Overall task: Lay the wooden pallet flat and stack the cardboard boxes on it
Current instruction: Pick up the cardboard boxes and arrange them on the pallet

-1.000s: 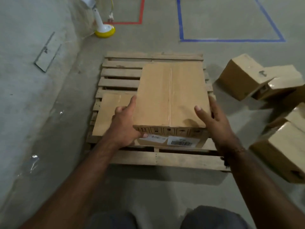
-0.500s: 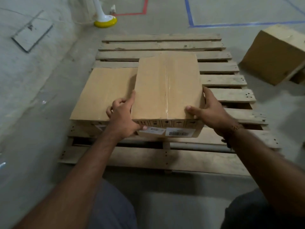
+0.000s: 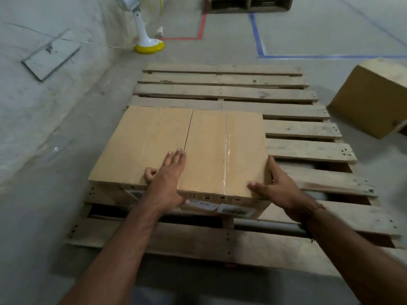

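The wooden pallet (image 3: 222, 93) lies flat on the concrete floor. Two cardboard boxes stand side by side on its near left part and touch each other. The left box (image 3: 143, 144) is plain. The right box (image 3: 226, 150) has clear tape down its top and labels on its near face. My left hand (image 3: 168, 177) lies flat across the seam between the two boxes, fingers stretched out. My right hand (image 3: 275, 186) grips the right box's near right corner, thumb on top.
Another cardboard box (image 3: 372, 97) sits tilted on the floor right of the pallet. A white lamp with a yellow base (image 3: 148, 44) stands by the wall at the back left. A second pallet (image 3: 248, 3) lies far back. Red and blue tape lines mark the floor.
The taped box has come down onto the pallet against the left box. My left hand has gone from gripping its left side to lying flat on top.
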A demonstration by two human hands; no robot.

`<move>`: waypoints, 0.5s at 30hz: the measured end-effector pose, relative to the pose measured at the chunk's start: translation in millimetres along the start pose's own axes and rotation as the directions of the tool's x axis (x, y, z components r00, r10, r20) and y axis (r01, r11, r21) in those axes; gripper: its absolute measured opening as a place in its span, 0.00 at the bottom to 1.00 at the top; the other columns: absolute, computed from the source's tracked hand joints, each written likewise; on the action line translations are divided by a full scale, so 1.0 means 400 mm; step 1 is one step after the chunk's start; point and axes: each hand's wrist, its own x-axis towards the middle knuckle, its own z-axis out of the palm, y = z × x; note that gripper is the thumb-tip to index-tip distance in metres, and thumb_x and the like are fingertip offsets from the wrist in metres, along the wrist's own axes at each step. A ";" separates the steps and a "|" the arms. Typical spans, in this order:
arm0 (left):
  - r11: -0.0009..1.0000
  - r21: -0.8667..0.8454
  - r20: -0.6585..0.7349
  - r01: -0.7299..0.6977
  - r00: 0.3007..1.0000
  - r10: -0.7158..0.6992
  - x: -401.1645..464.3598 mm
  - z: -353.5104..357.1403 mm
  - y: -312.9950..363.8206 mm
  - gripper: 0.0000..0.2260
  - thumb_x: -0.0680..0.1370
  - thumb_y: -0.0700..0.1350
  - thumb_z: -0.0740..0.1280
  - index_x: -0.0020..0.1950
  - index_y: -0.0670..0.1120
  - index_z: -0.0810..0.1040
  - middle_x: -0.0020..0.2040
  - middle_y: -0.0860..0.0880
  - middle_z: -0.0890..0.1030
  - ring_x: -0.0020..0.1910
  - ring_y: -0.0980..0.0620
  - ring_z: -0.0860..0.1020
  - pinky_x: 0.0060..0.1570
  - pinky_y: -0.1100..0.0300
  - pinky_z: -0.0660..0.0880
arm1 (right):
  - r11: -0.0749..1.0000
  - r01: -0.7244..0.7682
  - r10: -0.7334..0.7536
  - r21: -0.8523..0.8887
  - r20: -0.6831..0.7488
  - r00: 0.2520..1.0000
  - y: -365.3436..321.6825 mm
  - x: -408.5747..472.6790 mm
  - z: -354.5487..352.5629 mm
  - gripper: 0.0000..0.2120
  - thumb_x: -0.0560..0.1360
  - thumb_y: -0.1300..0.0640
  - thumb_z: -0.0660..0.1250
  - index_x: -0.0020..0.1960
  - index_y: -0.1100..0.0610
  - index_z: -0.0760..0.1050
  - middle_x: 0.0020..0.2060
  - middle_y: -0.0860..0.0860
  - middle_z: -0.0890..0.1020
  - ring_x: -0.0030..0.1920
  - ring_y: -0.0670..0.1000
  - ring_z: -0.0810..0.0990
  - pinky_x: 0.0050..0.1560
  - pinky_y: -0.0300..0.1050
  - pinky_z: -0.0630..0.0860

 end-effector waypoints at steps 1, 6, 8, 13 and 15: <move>1.000 0.026 0.004 0.005 1.000 -0.005 -0.001 0.001 0.003 0.63 0.68 0.52 0.84 0.86 0.53 0.38 0.86 0.57 0.36 0.85 0.56 0.39 0.75 0.47 0.54 | 1.000 -0.001 0.001 0.003 0.010 1.000 0.001 0.003 -0.002 0.45 0.75 0.59 0.76 0.82 0.40 0.54 0.71 0.50 0.73 0.68 0.57 0.76 0.63 0.63 0.81; 0.996 0.085 0.008 0.017 1.000 -0.017 0.014 0.010 0.010 0.61 0.71 0.51 0.82 0.86 0.50 0.36 0.85 0.53 0.31 0.84 0.54 0.35 0.81 0.45 0.49 | 1.000 -0.001 -0.001 0.024 0.058 0.998 0.007 0.023 -0.015 0.45 0.76 0.58 0.76 0.81 0.37 0.54 0.70 0.49 0.73 0.67 0.56 0.76 0.60 0.59 0.83; 0.998 0.068 0.011 0.014 1.000 -0.014 0.022 0.013 0.005 0.62 0.70 0.51 0.82 0.86 0.50 0.35 0.85 0.53 0.31 0.84 0.54 0.35 0.82 0.44 0.46 | 0.999 0.007 -0.009 0.032 0.068 0.998 0.006 0.032 -0.017 0.45 0.76 0.57 0.76 0.81 0.35 0.54 0.70 0.48 0.73 0.66 0.55 0.77 0.61 0.61 0.82; 0.998 0.063 0.004 0.003 1.000 -0.004 0.023 0.007 0.006 0.62 0.70 0.51 0.83 0.86 0.50 0.37 0.85 0.53 0.34 0.85 0.55 0.37 0.82 0.45 0.46 | 1.000 0.004 -0.006 0.017 0.084 0.996 0.006 0.041 -0.026 0.45 0.75 0.56 0.77 0.81 0.36 0.55 0.70 0.49 0.74 0.67 0.56 0.77 0.62 0.64 0.82; 0.999 0.044 -0.012 0.003 1.000 -0.003 0.021 0.006 0.006 0.62 0.69 0.50 0.83 0.86 0.51 0.38 0.86 0.54 0.36 0.85 0.55 0.38 0.82 0.46 0.46 | 1.000 0.001 -0.002 0.011 0.078 0.997 0.006 0.042 -0.027 0.45 0.75 0.57 0.77 0.81 0.37 0.55 0.69 0.48 0.74 0.67 0.56 0.77 0.62 0.63 0.82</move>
